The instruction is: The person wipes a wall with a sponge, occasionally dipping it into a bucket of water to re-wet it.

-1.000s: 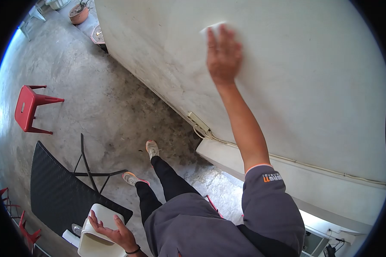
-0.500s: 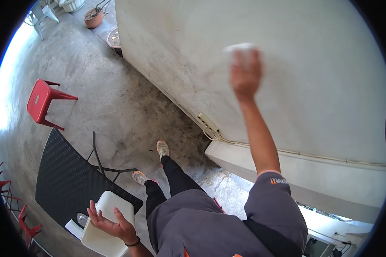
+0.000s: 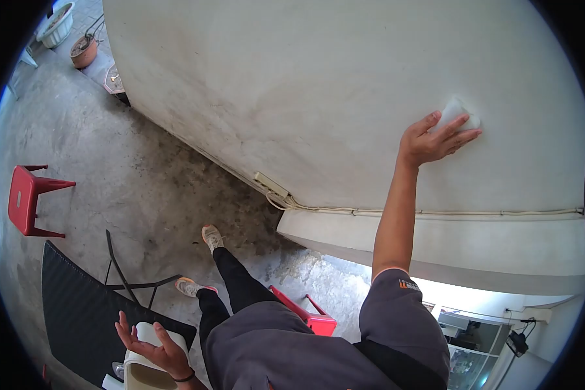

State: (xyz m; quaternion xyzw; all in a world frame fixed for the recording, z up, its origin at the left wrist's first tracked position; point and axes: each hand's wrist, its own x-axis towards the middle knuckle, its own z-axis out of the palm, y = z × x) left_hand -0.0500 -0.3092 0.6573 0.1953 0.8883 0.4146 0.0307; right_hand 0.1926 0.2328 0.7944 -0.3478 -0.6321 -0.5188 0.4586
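My right hand [image 3: 433, 138] is stretched up and presses a small white cloth [image 3: 457, 109] flat against the off-white wall [image 3: 318, 84]. The cloth shows just above my fingertips. My left hand [image 3: 155, 348] rests with spread fingers on top of a white container [image 3: 142, 370] that stands on a black table [image 3: 78, 305] at the lower left. My legs in dark trousers and grey shoes stand on the concrete floor below.
A cable and a socket strip [image 3: 271, 185] run along the wall's lower part above a ledge [image 3: 435, 253]. A red stool [image 3: 29, 198] stands at the left, another red stool [image 3: 305, 315] by my legs. Plant pots [image 3: 83, 51] sit at the far upper left.
My right hand slid the cloth across the wall to the right and lower. My left hand stayed on the white container. The view shifted, so a red stool by my legs came into sight.
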